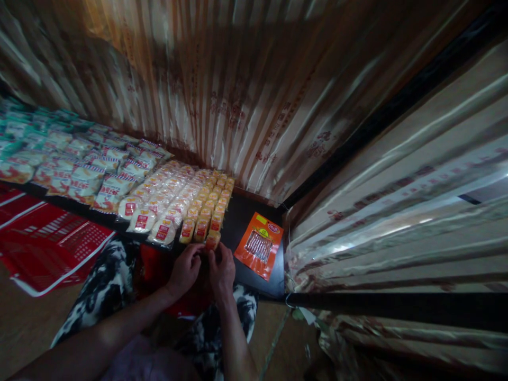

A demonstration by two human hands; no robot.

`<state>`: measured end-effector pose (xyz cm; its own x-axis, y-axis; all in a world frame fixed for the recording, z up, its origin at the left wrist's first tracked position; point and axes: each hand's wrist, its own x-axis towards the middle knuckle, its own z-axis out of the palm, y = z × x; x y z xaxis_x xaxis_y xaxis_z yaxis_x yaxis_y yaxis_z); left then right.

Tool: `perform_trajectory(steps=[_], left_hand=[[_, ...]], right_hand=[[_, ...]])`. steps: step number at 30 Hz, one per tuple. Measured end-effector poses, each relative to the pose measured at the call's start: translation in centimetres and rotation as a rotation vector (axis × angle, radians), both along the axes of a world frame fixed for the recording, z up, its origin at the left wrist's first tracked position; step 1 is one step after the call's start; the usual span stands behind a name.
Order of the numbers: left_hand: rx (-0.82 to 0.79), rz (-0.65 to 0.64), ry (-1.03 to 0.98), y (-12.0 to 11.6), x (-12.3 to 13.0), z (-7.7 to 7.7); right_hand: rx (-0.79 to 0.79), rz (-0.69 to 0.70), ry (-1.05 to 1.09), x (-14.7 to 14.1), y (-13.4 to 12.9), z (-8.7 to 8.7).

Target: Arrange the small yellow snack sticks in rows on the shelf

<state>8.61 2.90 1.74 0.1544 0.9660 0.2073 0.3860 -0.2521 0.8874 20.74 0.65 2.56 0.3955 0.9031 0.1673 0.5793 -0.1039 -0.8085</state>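
Both my hands meet at the front edge of a dark shelf (254, 203). Between their fingertips is a small yellow snack packet (212, 241) with a red label, at the near end of a row. My left hand (186, 270) pinches it from the left with curled fingers. On its other side my right hand (221, 269) has thumb and fingers closed against it. Rows of matching yellow packets (200, 227) lie just beyond. Left of these come rows of white round wrapped snacks (163, 230) with red labels. An orange pouch (260, 246) with a clear window lies flat to the right.
Several white-and-blue snack bags (115, 190) and green bags (35, 137) fill the shelf's left. A red bag or basket (59, 243) stands below them. Plastic sheeting (222, 79) hangs behind, and a dark frame bar (357, 143) slants up at right.
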Motion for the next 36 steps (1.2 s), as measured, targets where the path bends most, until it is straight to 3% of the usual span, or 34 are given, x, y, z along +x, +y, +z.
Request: perform_trajectory(steps=[22,28,36], left_hand=[[0.216,-0.074,0.188,0.5,0.1,0.2],[0.383,-0.097,0.278,0.9,-0.1,0.7],[0.58,-0.163,0.457,3.1,-0.4,1.4]], right_hand=[[0.014,-0.068,0.034,0.4,2.5,0.2],[0.029,-0.057,0.037,0.4,2.9,-0.2],[0.047,-0.062,0.021,0.6,3.1,-0.6]])
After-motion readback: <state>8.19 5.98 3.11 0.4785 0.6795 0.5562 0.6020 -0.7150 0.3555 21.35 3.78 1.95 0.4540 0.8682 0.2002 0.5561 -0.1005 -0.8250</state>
